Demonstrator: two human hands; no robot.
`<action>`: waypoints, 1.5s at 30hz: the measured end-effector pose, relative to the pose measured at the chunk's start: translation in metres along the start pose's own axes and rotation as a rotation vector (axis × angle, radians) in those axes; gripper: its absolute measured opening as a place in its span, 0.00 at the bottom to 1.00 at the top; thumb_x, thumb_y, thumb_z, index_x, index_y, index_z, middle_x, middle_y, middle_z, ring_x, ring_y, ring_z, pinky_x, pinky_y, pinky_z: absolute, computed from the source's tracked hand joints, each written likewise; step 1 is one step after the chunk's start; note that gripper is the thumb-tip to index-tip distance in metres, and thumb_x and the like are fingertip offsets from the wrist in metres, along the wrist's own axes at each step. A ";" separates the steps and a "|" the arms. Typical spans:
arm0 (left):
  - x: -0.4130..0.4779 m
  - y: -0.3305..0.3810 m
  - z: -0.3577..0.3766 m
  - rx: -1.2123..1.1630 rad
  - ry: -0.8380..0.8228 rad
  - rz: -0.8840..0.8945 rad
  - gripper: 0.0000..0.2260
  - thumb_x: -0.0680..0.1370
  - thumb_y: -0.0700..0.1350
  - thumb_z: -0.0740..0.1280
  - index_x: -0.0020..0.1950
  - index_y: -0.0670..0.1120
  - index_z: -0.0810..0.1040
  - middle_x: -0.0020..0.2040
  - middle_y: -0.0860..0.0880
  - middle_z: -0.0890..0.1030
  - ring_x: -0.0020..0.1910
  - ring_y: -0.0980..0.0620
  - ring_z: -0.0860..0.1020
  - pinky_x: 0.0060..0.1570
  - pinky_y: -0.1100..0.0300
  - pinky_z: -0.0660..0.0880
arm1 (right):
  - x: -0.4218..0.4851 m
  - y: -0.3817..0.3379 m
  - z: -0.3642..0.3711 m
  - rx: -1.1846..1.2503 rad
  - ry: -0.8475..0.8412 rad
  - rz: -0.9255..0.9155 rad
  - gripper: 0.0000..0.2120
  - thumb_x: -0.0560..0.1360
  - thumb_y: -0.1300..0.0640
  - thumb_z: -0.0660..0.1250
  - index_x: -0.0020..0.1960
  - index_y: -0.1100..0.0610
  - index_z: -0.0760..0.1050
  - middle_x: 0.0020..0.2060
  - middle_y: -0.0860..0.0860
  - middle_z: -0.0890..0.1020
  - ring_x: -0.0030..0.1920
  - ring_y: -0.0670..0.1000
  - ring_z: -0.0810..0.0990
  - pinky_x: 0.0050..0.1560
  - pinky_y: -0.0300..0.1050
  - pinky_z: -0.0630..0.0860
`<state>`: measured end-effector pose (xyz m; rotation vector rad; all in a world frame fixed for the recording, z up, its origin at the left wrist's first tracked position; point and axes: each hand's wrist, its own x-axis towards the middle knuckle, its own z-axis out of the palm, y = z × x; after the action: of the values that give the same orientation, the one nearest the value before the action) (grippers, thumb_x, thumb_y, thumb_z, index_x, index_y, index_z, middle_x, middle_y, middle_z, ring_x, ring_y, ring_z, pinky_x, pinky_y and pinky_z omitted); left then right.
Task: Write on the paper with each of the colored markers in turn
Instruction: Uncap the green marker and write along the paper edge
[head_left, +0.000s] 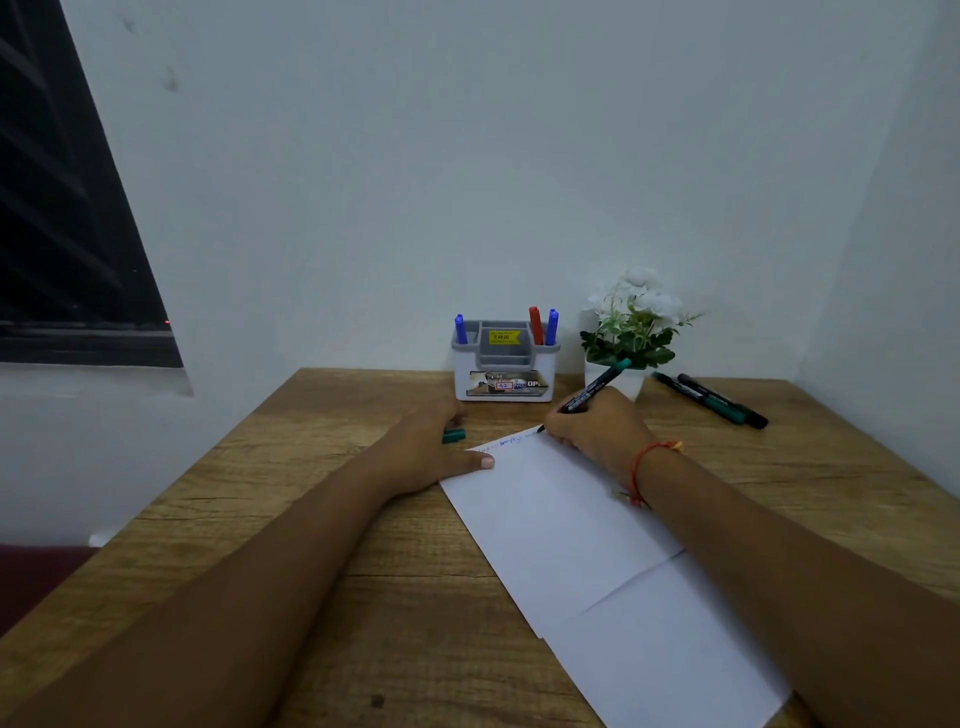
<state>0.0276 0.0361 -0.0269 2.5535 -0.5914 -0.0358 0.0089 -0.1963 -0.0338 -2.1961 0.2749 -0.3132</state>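
The right hand (597, 431) pinches a black-barrelled marker with a teal end (597, 387), its tip touching the far edge of a creased white sheet of paper (597, 545), where a faint handwritten line is too small to read. A red thread bracelet (638, 467) circles that wrist. The left hand (434, 441) lies flat on the wooden table (311, 519), its straight thumb pressing the paper's corner. A teal cap (453, 435) peeks from under its fingers. Behind stands a white and grey plastic organiser (504, 374) with a yellow sticker reading "49.00" and a label showing "OP". It holds two blue markers (460, 328) and a red marker (535, 325). Beside it is a white-flowered potted plant (631, 322), and two dark markers (711, 400) lie to the right.
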 end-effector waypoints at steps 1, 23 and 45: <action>0.000 0.000 0.000 0.002 -0.003 -0.002 0.36 0.71 0.61 0.72 0.73 0.49 0.65 0.69 0.48 0.72 0.64 0.51 0.72 0.65 0.53 0.72 | 0.000 0.000 0.000 0.003 0.000 0.004 0.13 0.67 0.52 0.70 0.42 0.61 0.83 0.39 0.58 0.86 0.38 0.52 0.81 0.44 0.52 0.82; -0.002 0.003 -0.001 -0.013 0.000 0.004 0.34 0.72 0.60 0.72 0.73 0.49 0.66 0.69 0.48 0.72 0.64 0.51 0.72 0.64 0.54 0.72 | -0.005 -0.005 -0.001 0.008 0.010 0.013 0.11 0.69 0.55 0.69 0.41 0.64 0.82 0.37 0.59 0.85 0.37 0.53 0.80 0.43 0.52 0.81; -0.001 0.002 -0.001 -0.012 -0.006 0.001 0.34 0.71 0.61 0.72 0.73 0.49 0.66 0.69 0.49 0.72 0.64 0.51 0.72 0.64 0.54 0.72 | -0.008 -0.011 -0.004 -0.047 0.027 0.035 0.08 0.71 0.57 0.68 0.34 0.55 0.77 0.29 0.51 0.78 0.33 0.50 0.76 0.33 0.43 0.70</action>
<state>0.0262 0.0355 -0.0255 2.5426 -0.5935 -0.0458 0.0011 -0.1902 -0.0240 -2.2323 0.3383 -0.3197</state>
